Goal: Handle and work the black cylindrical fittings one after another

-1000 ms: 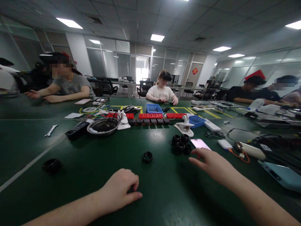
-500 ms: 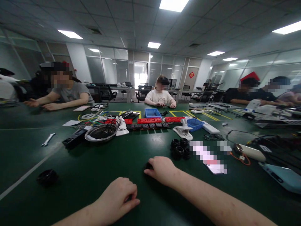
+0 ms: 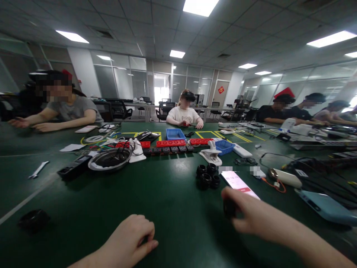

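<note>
My right hand [image 3: 248, 214] is closed around a black ring-shaped part [image 3: 229, 207], raised over the green table in front of the phone. The fingers cover much of the part, and its exact kind is not clear. My left hand [image 3: 134, 236] rests near the table's front with its fingers curled in and the thumb close to the index finger; nothing shows in it. Several similar black ring-shaped parts [image 3: 206, 179] stand in a tight cluster left of the phone [image 3: 240, 184]. Another black ring-shaped part [image 3: 34, 220] lies alone at the far left.
A wrench [image 3: 39, 169], a black box-shaped device [image 3: 74, 167] and a metal bowl [image 3: 96, 166] lie to the left. Red power strips [image 3: 171, 143], blue trays [image 3: 175, 134] and a white clamp stand [image 3: 211, 154] line the middle. Power banks and cables crowd the right. Several people sit around.
My right hand has moved right and up off the table with the black ring-shaped part. My left hand stays curled in nearly the same place. The whole view has shifted slightly.
</note>
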The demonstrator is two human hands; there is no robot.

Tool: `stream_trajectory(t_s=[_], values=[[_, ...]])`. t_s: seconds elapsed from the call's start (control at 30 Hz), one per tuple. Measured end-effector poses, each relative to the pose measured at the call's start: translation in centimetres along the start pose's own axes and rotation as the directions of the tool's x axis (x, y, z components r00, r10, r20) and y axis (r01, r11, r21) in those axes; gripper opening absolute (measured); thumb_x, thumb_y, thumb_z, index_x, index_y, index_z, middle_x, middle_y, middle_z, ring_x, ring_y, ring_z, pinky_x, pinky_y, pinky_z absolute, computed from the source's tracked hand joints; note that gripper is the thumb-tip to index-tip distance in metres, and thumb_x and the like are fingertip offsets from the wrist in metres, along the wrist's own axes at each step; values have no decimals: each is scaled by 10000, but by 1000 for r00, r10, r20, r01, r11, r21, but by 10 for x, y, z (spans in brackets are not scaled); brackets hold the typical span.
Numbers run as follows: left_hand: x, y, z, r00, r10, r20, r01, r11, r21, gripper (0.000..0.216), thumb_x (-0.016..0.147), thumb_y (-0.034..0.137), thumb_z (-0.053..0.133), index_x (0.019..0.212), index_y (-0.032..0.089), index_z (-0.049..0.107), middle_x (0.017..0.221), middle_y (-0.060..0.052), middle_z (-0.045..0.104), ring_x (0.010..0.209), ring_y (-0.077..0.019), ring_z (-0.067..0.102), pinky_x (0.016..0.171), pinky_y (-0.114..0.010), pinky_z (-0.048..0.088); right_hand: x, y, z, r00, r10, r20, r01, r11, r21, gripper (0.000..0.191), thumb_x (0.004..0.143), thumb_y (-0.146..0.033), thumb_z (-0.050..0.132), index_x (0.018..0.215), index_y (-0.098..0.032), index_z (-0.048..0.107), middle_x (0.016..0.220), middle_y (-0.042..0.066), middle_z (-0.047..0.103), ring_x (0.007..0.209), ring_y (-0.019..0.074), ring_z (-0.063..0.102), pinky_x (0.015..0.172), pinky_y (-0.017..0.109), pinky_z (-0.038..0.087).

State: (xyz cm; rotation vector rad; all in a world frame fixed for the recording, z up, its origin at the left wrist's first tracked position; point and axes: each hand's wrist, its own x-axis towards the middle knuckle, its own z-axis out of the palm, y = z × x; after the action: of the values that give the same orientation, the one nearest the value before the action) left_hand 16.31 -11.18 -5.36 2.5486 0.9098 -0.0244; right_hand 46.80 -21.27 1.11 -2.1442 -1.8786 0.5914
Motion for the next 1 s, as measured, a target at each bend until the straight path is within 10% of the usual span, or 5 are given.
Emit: stream_trajectory(t_s=[0.17,0.77,1.0], values=[[-1,2,-1,1000,-31,4,31,999,-17,204,821,359,493,723,196,568,741,4,569,703,-164,511,622,-252,361,56,48,-6,831,145,-538,95,914,394,352,689,-309,536,1000,-194,416,945,70,556,856,234,557,735,359,458],[-1,4,-4,999,-35,28,36,999,-33,177,796,368,524,748,215,598,748,5,587,717,-178,539,618,-262,381,81,61,34,887,-74,-457,124,989,82,482,714,-246,549,1176,-156,447,1140,114,556,1085,240,498,942,380,361],[-49,-8,-74,930,-200,-310,232,970,69,440,805,454,477,1216,297,469,1155,-3,555,1024,-260,519,881,-347,400,81,71,36,793,-180,-582,189,981,-47,488,770,-451,488,1166,-170,444,1171,135,507,1098,299,468,928,461,368]])
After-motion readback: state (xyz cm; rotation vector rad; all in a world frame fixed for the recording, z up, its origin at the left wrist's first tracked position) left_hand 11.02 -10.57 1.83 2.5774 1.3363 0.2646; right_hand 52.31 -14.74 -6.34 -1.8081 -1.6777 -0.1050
